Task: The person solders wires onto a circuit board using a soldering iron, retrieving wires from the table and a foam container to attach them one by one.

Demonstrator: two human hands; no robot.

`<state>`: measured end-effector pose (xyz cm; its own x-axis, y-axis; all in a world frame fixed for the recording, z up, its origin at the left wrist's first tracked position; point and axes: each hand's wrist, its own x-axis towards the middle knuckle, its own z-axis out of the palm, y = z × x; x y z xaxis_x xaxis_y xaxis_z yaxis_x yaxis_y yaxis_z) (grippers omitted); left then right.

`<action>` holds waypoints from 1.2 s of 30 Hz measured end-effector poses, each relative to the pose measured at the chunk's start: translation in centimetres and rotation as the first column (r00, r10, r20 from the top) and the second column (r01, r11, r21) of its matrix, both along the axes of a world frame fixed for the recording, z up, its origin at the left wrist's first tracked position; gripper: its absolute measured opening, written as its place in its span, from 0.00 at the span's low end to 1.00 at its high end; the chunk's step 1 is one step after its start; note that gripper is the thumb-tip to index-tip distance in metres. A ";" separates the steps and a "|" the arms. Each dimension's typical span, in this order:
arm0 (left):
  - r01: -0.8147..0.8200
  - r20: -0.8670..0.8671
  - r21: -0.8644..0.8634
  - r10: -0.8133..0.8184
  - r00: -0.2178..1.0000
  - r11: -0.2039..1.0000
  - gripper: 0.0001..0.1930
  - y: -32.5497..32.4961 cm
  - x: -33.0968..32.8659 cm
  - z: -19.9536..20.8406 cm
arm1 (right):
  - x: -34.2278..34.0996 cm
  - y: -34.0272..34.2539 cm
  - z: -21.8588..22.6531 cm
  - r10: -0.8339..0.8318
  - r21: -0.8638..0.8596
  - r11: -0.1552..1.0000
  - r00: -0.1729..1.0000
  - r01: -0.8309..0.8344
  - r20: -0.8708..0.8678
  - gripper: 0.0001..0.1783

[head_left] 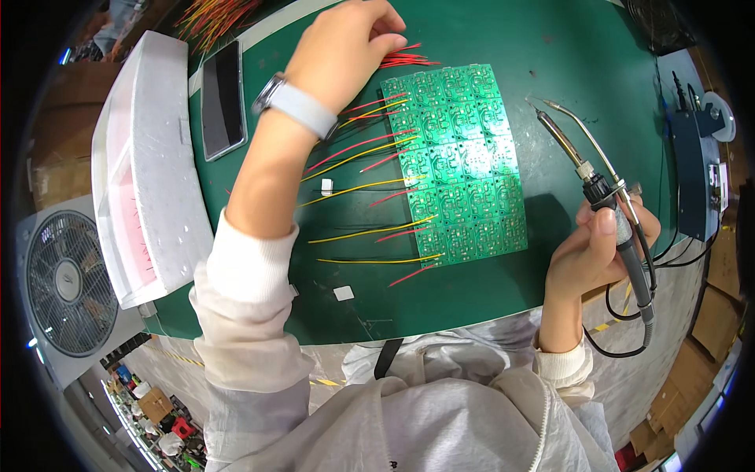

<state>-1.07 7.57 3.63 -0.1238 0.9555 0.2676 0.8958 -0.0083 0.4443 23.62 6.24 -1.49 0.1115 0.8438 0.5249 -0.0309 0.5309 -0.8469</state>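
My left hand (346, 51) reaches over the far part of the table, its thumb beside a bundle of red wires (410, 58). Thumb and forefinger are bent with a gap between them; the other fingers are mostly hidden. In my right hand (594, 248) is a soldering iron (605, 193), its tip pointing up and left. A thin curved metal tube (586, 130) runs along it toward the tip. Between my hands lies a green panel of circuit boards (460, 169). Red wires and yellow wires (366, 187) stick out from its left edge in rows.
A dark-screened phone or tablet (223, 102) and a white foam box (161, 173) are at the left. Small white pieces (344, 293) lie on the green mat (582, 47). A blue box-shaped unit (696, 173) with black cables stands right; a fan (71, 275) is at far left.
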 end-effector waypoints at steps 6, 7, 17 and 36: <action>-0.057 0.109 -0.117 0.070 0.992 0.991 0.05 1.0 0.1 -1.2 | 0.2 0.0 -0.1 0.007 0.003 1.000 0.999 -0.007 0.046 0.15; -0.065 0.068 -0.076 0.070 0.995 0.995 0.05 0.8 0.1 -1.4 | 0.2 0.0 -0.2 0.004 0.010 1.000 0.999 -0.005 0.053 0.15; -0.113 0.114 0.230 0.088 0.990 0.967 0.02 -6.1 3.2 -0.7 | 1.1 -0.3 -1.3 0.112 0.062 0.990 0.980 -0.124 0.162 0.19; 0.008 0.204 0.209 -0.052 0.978 0.978 0.10 -10.0 5.2 -6.1 | 0.4 -1.0 -1.2 0.384 0.079 0.894 0.844 -0.442 0.374 0.21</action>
<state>4.17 -2.40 -2.50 -0.1697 0.8866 0.4303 0.7822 -0.1445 0.6061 24.02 5.21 -2.71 -0.4385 0.6751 0.5932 -0.0029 0.6590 -0.7521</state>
